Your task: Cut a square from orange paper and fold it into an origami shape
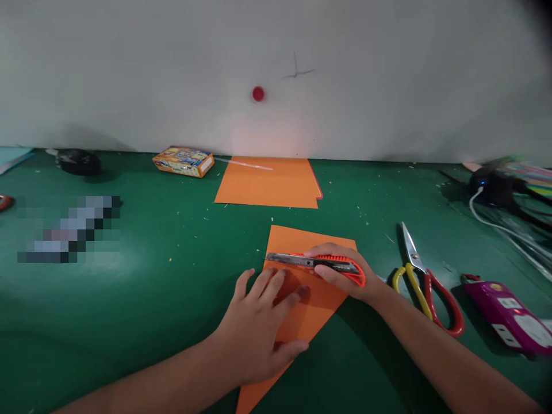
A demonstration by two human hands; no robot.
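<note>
An orange sheet of paper [317, 307] lies in front of me on the green table, its long shape slanting toward the near edge. My left hand [259, 328] rests flat across the sheet's left side with the fingers spread. My right hand [349, 276] is closed around a utility knife [332, 263] with an orange-red handle. The knife's blade points left across the upper part of the sheet, just beyond my left fingertips. Whether the blade touches the paper, I cannot tell.
Scissors [416, 267] with yellow and red handles lie right of my right hand, beside a purple power strip [509, 316]. Another orange sheet [267, 184] and a small box [184, 161] are near the white wall [172, 75]. Cables [500, 224] run at far right.
</note>
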